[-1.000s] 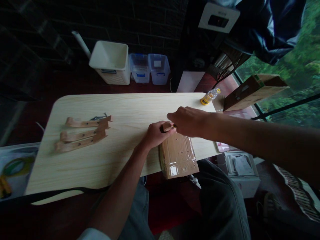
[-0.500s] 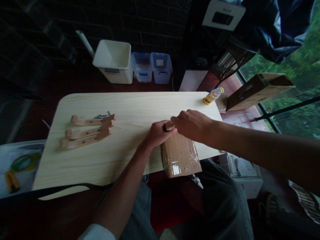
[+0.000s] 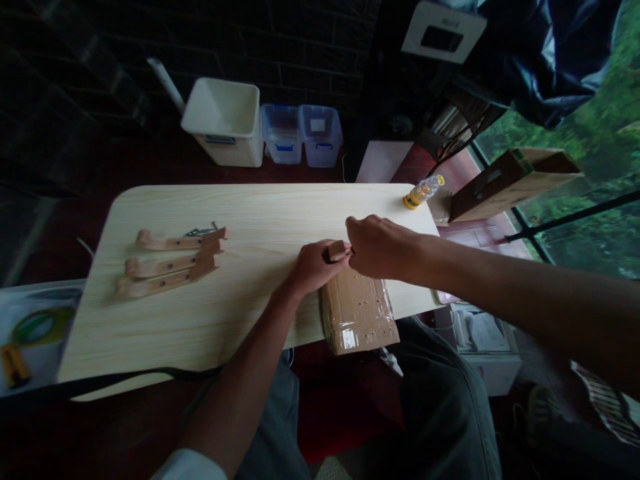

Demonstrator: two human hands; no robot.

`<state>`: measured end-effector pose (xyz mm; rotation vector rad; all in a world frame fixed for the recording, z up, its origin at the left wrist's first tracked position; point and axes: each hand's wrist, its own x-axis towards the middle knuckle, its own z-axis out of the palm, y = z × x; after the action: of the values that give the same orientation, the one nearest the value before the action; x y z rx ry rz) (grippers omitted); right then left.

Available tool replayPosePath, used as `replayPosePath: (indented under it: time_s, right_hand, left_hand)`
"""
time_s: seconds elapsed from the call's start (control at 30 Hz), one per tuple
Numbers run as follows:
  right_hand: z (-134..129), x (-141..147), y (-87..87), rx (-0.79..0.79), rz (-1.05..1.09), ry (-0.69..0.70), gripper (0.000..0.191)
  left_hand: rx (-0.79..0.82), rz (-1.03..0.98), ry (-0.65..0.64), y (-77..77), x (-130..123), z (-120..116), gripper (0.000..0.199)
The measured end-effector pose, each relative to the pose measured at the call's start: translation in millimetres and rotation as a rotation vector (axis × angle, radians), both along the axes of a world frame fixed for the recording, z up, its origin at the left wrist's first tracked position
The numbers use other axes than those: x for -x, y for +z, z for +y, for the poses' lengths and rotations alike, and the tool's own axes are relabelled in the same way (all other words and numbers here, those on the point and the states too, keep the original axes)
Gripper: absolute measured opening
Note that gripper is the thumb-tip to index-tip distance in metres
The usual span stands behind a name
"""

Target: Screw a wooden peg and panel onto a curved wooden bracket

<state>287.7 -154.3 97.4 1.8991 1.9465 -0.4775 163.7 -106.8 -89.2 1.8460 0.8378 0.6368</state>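
i saw the bare right hand [image 3: 380, 247] twist, its thumb side rising; a thin sliver [image 3: 349, 252], covered half a second earlier, showed beside the light-brown squared wooden piece [image 3: 337, 250].

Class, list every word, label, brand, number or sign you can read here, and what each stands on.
No text is readable.
White panel: marking too blurred.
Right clear bin: pale label, nothing legible.
Bottle: any print too small.
Far carton: any print too blurred.
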Motion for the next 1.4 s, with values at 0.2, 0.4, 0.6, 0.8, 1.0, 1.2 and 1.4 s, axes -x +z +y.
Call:
replayPosePath:
  time_s: [0.2, 0.4, 0.6, 0.8, 1.0, 1.2, 1.4]
  right_hand:
    - [-8.9, -3.8, 10.5, -0.002, -0.009, 0.319, 0.037]
    - [-6.7, -17.9, -3.4, -0.045, -0.024, 0.356, 0.033]
    - [0.2, -27.7, -21.7, -0.093, -0.028, 0.106, 0.033]
    - [1.9, -28.3, -21.7, -0.09, -0.004, -0.003, 0.037]
    - [0.2, -23.4, 2.3, -0.028, -0.029, 0.246, 0.03]
    - [-4.4, -20.0, 0.7, -0.017, -0.115, 0.507, 0.038]
    - [5.4, -19.0, -14.2, -0.043, -0.091, 0.229, 0.029]
  left_hand:
    - [0.014, -0.029, -0.001, 4.1, 1.0, -0.6, 0.016]
    - [0.034, -0.039, -0.019, 2.8, 1.3, -0.6, 0.014]
    - [0.043, -0.058, -0.036, -0.3, 1.0, 0.4, 0.026]
    - [0.042, -0.05, -0.035, -1.6, 0.1, 0.6, 0.032]
    - [0.031, -0.045, -0.024, -0.2, 0.6, -1.3, 0.024]
    - [0.014, -0.05, -0.031, 2.0, 1.8, -0.9, 0.017]
    - [0.011, -0.029, -0.032, 1.7, 1.1, 0.0, 0.016]
